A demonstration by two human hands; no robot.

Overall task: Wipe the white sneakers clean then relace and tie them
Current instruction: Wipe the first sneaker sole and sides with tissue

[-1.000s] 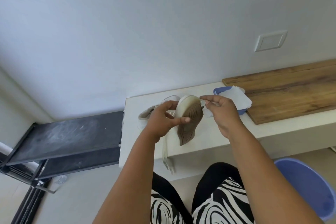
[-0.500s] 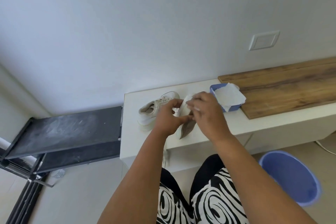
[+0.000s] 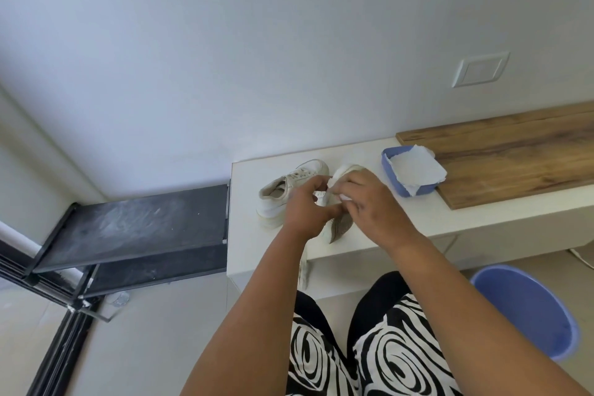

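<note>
Head view, looking down over a white rectangular counter (image 3: 466,222) against a pale wall. Near the counter's left end, toward the back edge: an upright white low-top sneaker (image 3: 283,193), tongue and eyelets facing up. Just beside it, nearer the front edge: a second white sneaker (image 3: 339,225) tipped on its side, tan ribbed sole turned outward, gripped by the left hand (image 3: 305,212) with fingers curled round its upper and thumb across the front. Over the same shoe, the right hand (image 3: 373,206), fingers bent and clamped on a small crumpled white wipe (image 3: 336,185) pressed against the shoe's upper side. Hanging off the front edge below the held shoe: a pale lace (image 3: 303,270). To the right, partly on a brown wooden board (image 3: 514,164) covering the counter's right end: a blue plastic rectangular tub (image 3: 390,167) with a white paper sheet (image 3: 414,169) draped in it. On the floor at right: a round blue plastic bin (image 3: 527,309). At left, beside the counter's end: a black metal shelf rack (image 3: 138,228), dusty on top. At the bottom: knees in black-and-white swirl-print fabric (image 3: 385,350).
</note>
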